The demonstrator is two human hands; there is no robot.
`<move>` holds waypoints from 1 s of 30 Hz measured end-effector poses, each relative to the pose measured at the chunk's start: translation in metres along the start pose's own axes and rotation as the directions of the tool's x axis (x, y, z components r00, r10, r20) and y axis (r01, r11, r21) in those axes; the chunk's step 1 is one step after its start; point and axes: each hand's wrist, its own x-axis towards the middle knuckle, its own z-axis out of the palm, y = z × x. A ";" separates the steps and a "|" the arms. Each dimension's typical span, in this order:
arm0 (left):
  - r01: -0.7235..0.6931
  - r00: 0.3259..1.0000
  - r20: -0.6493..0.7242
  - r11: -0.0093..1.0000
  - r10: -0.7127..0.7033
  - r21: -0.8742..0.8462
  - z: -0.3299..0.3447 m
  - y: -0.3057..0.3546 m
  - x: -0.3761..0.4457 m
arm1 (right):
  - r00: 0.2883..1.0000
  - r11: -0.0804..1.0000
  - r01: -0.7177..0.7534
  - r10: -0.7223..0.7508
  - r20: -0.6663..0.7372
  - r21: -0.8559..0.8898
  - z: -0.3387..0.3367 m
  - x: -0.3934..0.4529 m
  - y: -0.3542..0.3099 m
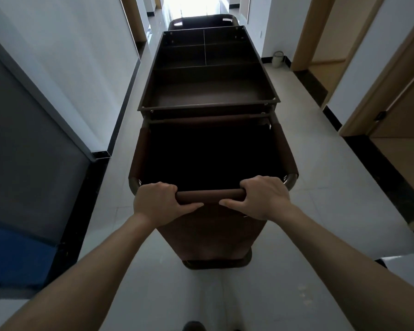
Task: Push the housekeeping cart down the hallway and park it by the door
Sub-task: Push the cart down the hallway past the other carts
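Note:
A long dark brown housekeeping cart (208, 91) stands in front of me, pointing down the hallway. Its top tray is split into several bare compartments, and a dark open linen bag hangs at the near end. The padded brown handle bar (209, 196) runs across the near edge of the bag. My left hand (159, 203) grips the bar's left end and my right hand (261, 198) grips its right end, both arms stretched out. A wooden door (402, 111) stands on the right, close beside the cart.
White walls with black skirting line a narrow tiled hallway. A dark grey panel with a metal frame (34, 130) fills the left side. Wooden door frames (308, 32) follow on the right, with a small pale bin (278, 59) against the wall. Bright light glares at the far end.

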 end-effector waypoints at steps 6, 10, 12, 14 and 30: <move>-0.011 0.999 0.039 1.000 0.011 0.010 0.032 -0.034 0.096 | 0.999 1.000 0.011 -0.011 -0.031 -0.015 0.010 0.103 0.034; -0.013 1.000 0.027 1.000 0.012 0.019 0.059 -0.057 0.162 | 0.999 1.000 0.012 -0.013 -0.041 -0.021 0.018 0.171 0.062; -0.007 1.000 0.028 1.000 0.006 0.010 0.071 -0.069 0.196 | 0.999 0.999 0.010 -0.012 -0.050 -0.035 0.022 0.206 0.074; 0.000 0.998 0.065 1.000 0.001 -0.005 0.080 -0.081 0.227 | 0.999 0.999 0.004 -0.006 -0.047 -0.040 0.022 0.239 0.083; 0.062 0.969 0.237 0.998 -0.064 0.019 0.176 -0.170 0.463 | 0.995 0.997 -0.007 -0.001 -0.099 -0.083 0.054 0.488 0.170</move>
